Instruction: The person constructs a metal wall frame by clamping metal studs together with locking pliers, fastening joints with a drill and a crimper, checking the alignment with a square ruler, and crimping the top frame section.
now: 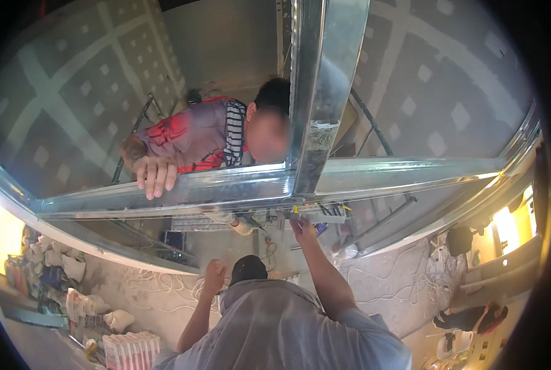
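Observation:
My right hand (306,227) reaches up to the underside of a galvanized metal channel (226,190), its fingers closed on a small grey piece (294,216) that I cannot clearly identify. Lower and to the left, my left hand (216,271) has curled fingers; whatever it holds, if anything, is too small to make out. A co-worker (189,132) in a grey-and-red top leans behind the channel, one hand (155,176) draped over its edge. Another hand (238,225), partly hidden, shows below it. An upright channel (325,74) joins the horizontal one beside the co-worker.
Taped grey boards (423,74) flank the framing, with dark tubes (368,117) against them. Below are a concrete floor (380,283) with white cables (158,277), heaped sacks (72,265) at left and a striped stack (130,348). Bright openings (506,228) glow at both sides.

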